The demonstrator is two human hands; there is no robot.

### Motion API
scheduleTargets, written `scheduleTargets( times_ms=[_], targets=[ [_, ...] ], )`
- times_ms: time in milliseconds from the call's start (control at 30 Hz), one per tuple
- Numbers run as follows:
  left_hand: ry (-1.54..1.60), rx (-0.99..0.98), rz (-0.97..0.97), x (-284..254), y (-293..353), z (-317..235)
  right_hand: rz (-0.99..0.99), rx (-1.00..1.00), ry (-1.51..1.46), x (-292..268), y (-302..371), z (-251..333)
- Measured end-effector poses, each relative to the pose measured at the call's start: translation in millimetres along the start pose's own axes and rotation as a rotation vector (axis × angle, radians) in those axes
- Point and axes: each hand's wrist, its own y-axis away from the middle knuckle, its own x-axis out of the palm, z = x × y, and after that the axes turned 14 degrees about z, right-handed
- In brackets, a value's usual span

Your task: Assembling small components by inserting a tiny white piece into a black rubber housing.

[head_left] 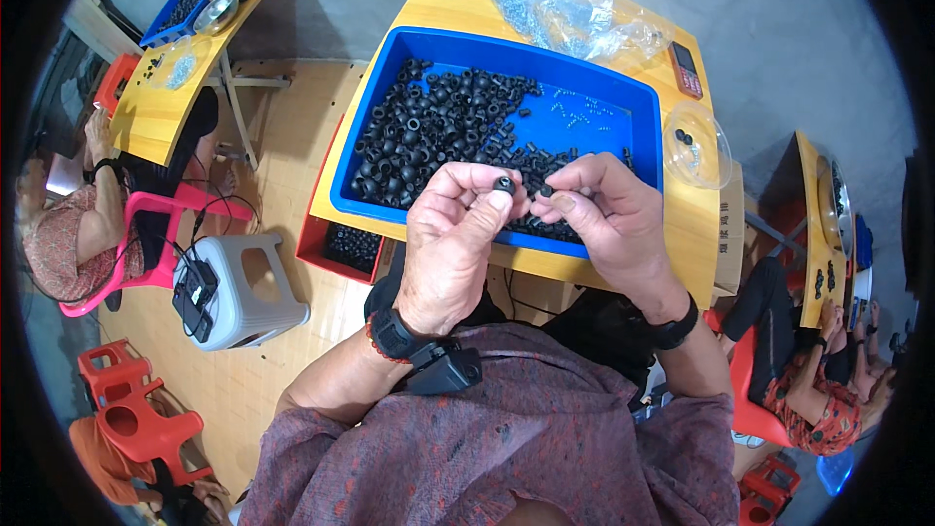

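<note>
Just over the near edge of a blue tray (526, 47), my two hands work close together. My left hand (450, 239) pinches a black rounded cap (504, 185) between thumb and fingers, its hole facing up. Beside it, the thumb and fingertips of my right hand (614, 224) close on a small black plug (545, 191). Many black rounded caps (414, 141) fill the left of the tray, with smaller black plugs (531, 158) toward the middle. A few small metal springs (582, 109) lie at its far right. How the two held parts fit each other cannot be told.
A clear plastic bag of metal pieces (575, 19), a red handset (686, 70) and a clear round dish (716, 151) lie around the tray. Below left stand a red bin (310, 239) and a grey stool (282, 302). Other people sit at side tables left and right.
</note>
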Motion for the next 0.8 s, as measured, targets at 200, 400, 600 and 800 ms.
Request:
scheduleTargets(
  times_ms=[200, 400, 600, 800],
  targets=[
    [-0.087, -0.045, 0.029, 2, 3, 2, 0.055, 0.001, -0.057, -10, -1, 5],
    [-0.097, -0.093, 0.04, 2, 3, -1, 0.049, -0.007, 0.048, -10, -2, 11],
    [-0.118, -0.093, 0.019, 5, 4, 0, 0.044, -0.074, 0.194, -12, -5, 13],
    [-0.121, -0.114, 0.024, 2, 5, 1, 0.074, -0.14, 0.265, -12, -7, 10]
  ],
)
